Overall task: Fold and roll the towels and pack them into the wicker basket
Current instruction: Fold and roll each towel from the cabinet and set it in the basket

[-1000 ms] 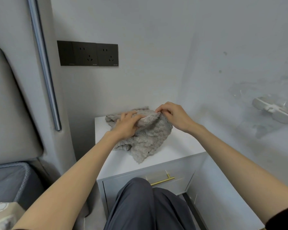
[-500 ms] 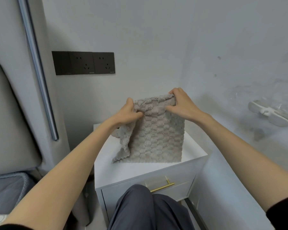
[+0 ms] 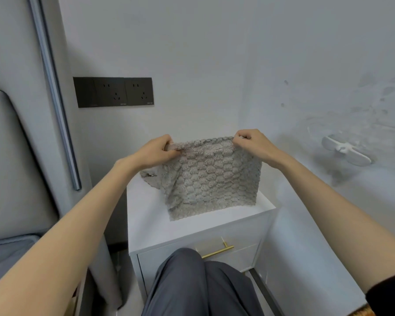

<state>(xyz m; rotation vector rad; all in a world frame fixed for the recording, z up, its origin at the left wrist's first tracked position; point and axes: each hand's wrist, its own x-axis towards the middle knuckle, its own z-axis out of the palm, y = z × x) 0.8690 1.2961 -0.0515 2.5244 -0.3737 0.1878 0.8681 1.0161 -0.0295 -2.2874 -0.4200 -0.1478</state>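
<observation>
Head view: the grey towel [image 3: 211, 179] hangs spread above the white nightstand [image 3: 151, 226], its lower edge resting near the front edge. Left hand [image 3: 156, 150] pinches the top left corner and right hand [image 3: 252, 142] pinches the top right. Black wall sockets [image 3: 113, 92] sit behind, at left.

Soft, even light fills the room, a grey shadow sits under the white plastic piece on the wall [image 3: 346, 152], and the picture looks fuzzy and bends at the edges.
</observation>
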